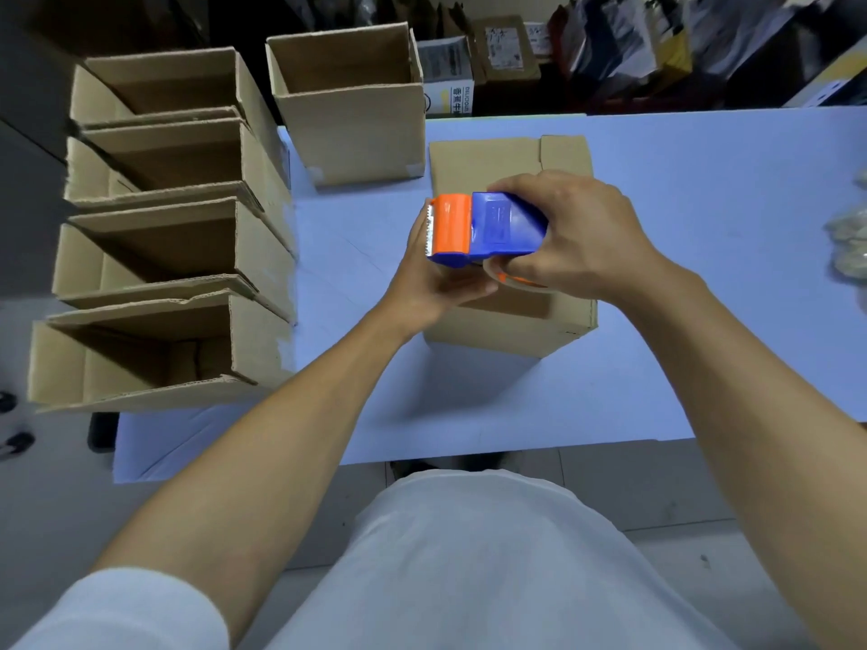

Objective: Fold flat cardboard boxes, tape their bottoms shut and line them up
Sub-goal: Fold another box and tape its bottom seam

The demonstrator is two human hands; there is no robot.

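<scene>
Blue table [703, 227]: both hands clamp the dispenser [483, 227] over the box [492, 157]; right hand [572, 232] at 3 o'clock, left hand [436, 279] at 7. Start the tape past the edge, pull straight along the seam.

Pale blue table [680, 274], upturned cardboard box [488, 157] at centre, open box [352, 129] behind-left, open boxes [262, 255] lining left edge

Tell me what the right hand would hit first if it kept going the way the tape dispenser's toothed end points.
Probably the left hand, cupped at the toothed orange end of the tape dispenser that the right hand grips. Beyond lies bare table, then the lined-up boxes; depth is unclear.
</scene>
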